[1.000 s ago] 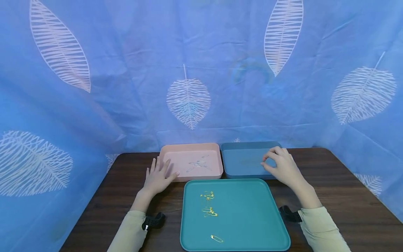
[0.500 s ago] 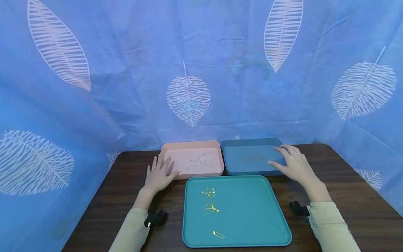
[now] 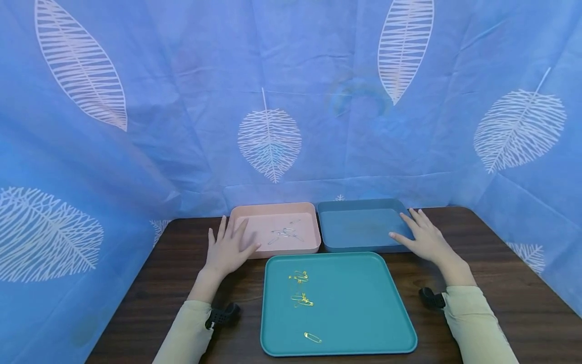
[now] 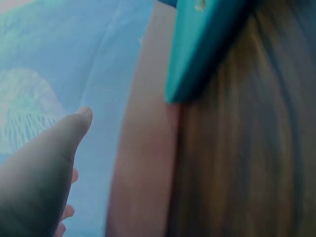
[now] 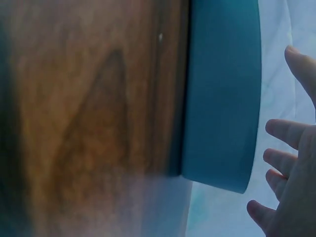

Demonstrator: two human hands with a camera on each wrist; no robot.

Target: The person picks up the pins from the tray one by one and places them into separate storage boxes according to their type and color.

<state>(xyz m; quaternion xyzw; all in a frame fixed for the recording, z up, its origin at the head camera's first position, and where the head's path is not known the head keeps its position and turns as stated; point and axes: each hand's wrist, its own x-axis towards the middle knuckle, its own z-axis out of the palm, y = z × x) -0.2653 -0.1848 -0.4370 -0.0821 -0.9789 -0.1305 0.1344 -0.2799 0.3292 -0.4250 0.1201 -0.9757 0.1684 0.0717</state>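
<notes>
My left hand [image 3: 227, 251], fingers spread, lies at the left side of the pink tray [image 3: 242, 211]; its thumb reaches along the front rim. Several silver safety pins [image 3: 285, 233] lie inside that tray. At the right end of the blue tray [image 3: 347, 247] is my right hand [image 3: 426, 239], fingers apart and nothing held. Nearer the body stands a larger teal tray [image 3: 354, 303]. Two small clusters of gold safety pins, a back one [image 3: 300, 276] and a middle one [image 3: 302, 300], lie on its left half, with a single gold safety pin [image 3: 312, 337] toward the front.
All three trays stand on a dark wooden table [image 3: 150, 293], the pink and blue ones side by side at the back. A blue cloth [image 3: 191, 126] with white leaf prints hangs behind and around the table. Each wrist wears a black band [image 3: 223, 316].
My right hand has drawn back rightward from over the blue tray, and its fingers have gone from a closed pinch to spread. The left hand stays by the pink tray.
</notes>
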